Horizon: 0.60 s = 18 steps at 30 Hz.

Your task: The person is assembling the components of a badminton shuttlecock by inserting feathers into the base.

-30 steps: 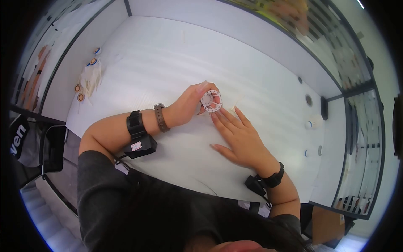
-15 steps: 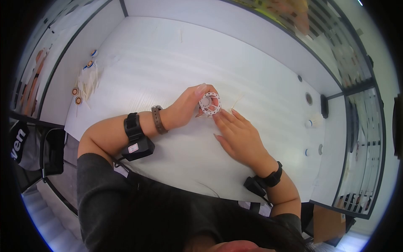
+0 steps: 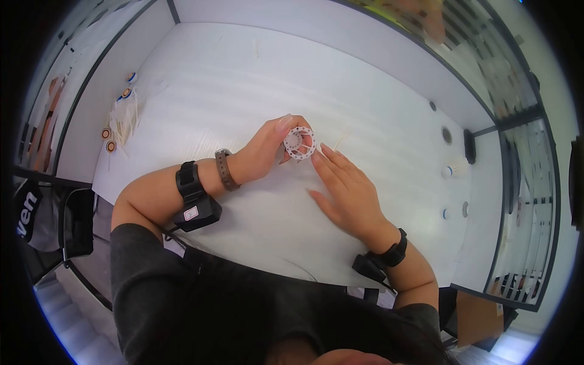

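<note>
Nearest the camera, black wristbands [image 3: 394, 252] sit on both forearms. Beyond them the right hand [image 3: 348, 193] lies palm-down on the white table [image 3: 255, 85], fingers straight and together, holding nothing. Over the last second it has slid forward a little, so its fingertips now reach the lower edge of the white ring [image 3: 299, 143]. The left hand [image 3: 264, 151] has kept that ring pinched by the rim between curled fingers and thumb, just above the tabletop, so the work on it looks ongoing. The ring is flat, pierced with small holes around its band. A thin stick [image 3: 342, 139] lies just beyond; a feather heap [image 3: 125, 118] sits well apart, far left.
</note>
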Available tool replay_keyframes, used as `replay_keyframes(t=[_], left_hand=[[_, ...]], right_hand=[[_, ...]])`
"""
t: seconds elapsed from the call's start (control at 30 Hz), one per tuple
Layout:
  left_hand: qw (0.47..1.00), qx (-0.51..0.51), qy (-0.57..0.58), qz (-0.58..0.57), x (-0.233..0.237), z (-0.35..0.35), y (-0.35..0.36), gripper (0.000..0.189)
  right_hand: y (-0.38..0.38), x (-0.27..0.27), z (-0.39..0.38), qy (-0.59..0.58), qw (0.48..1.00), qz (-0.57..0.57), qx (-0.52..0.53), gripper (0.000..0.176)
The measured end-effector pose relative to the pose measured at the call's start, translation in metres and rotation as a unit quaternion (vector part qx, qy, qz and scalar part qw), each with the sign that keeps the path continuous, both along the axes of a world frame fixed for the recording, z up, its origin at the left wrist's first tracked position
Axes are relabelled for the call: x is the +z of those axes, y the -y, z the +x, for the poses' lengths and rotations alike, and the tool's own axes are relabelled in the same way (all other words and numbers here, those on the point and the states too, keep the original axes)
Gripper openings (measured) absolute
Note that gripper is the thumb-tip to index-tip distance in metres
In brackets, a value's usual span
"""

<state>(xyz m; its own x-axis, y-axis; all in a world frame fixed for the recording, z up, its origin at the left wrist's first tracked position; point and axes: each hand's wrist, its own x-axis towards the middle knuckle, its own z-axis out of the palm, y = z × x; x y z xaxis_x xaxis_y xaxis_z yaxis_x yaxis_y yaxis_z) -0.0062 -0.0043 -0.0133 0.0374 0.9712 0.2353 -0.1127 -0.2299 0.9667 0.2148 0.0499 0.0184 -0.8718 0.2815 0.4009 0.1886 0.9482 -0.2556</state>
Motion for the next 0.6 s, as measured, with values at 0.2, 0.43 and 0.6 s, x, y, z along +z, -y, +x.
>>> replay_keyframes(t=[0.2,0.43,0.6], left_hand=[[0.999,0.015,0.027,-0.036,0.006,0.002,0.000,0.062],[0.999,0.005,0.036,0.001,0.002,0.000,-0.003,0.040],[0.957,0.048,-0.261,0.119,0.020,0.009,0.004,0.059]], right_hand=[[-0.007,-0.008,0.003,-0.101,0.995,-0.005,-0.021,0.023],[-0.009,-0.010,0.003,-0.148,0.986,-0.070,-0.014,0.016],[-0.007,-0.011,0.005,-0.160,0.969,-0.187,-0.036,0.018]])
